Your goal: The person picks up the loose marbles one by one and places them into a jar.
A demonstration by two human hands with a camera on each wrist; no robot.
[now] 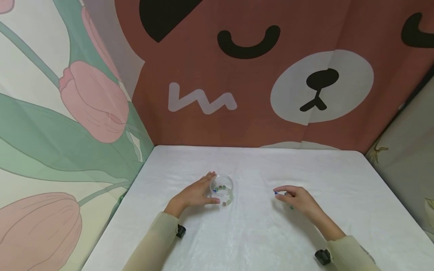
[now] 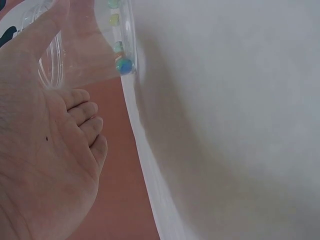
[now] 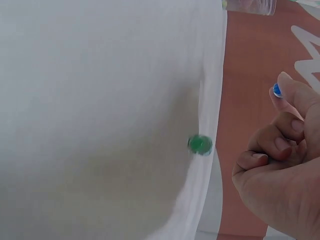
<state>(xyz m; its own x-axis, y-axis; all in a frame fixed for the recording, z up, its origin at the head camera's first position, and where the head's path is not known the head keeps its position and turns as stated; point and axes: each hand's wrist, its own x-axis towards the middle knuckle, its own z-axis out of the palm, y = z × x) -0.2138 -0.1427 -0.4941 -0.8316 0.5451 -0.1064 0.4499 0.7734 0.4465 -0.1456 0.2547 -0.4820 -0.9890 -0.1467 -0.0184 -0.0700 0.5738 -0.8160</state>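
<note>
A clear round jar stands on the white table, with several small marbles inside. My left hand holds it from the left, thumb on the near side and fingers toward the back. In the left wrist view, a blue-green marble lies at the bottom of the jar, below the left thumb. Well to the right, my right hand pinches a blue marble between thumb and index finger; its other fingers are curled in. A green marble rests on the tabletop under that hand.
White cloth covers the table. Behind it hangs a brown curtain with a bear face, and a tulip-print curtain borders the left side. A pale curtain stands along the right edge.
</note>
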